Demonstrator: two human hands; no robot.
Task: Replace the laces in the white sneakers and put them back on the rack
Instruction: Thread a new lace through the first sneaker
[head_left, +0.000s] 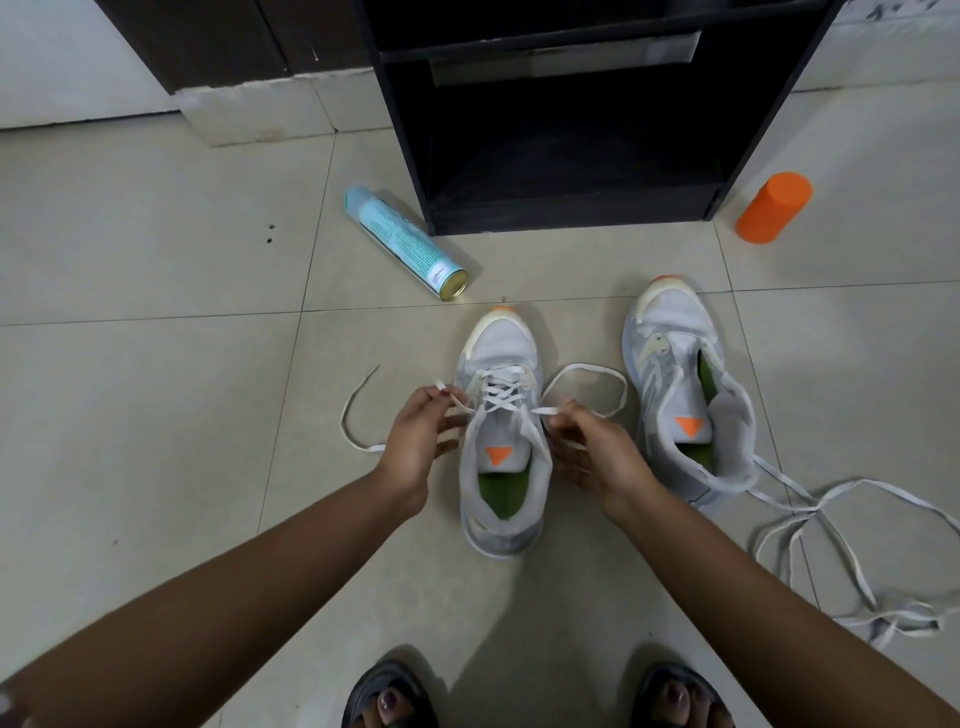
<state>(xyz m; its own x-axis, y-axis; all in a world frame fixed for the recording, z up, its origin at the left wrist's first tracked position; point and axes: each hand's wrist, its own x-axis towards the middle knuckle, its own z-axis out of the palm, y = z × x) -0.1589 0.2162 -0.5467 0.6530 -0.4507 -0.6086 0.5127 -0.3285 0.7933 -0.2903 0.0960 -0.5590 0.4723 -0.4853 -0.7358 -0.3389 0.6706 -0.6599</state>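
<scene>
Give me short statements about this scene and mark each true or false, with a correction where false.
1. The left hand and the right hand each pinch an end of the lace of the centre sneaker. True.
2. The right sneaker is fully laced. False: no lace crosses its tongue; loose laces lie on the floor beside it.
3. The blue spray can stands upright. False: it lies on its side.
4. The orange container is on the floor, right of the rack. True.
5. One sneaker is on the rack. False: both are on the floor.
</scene>
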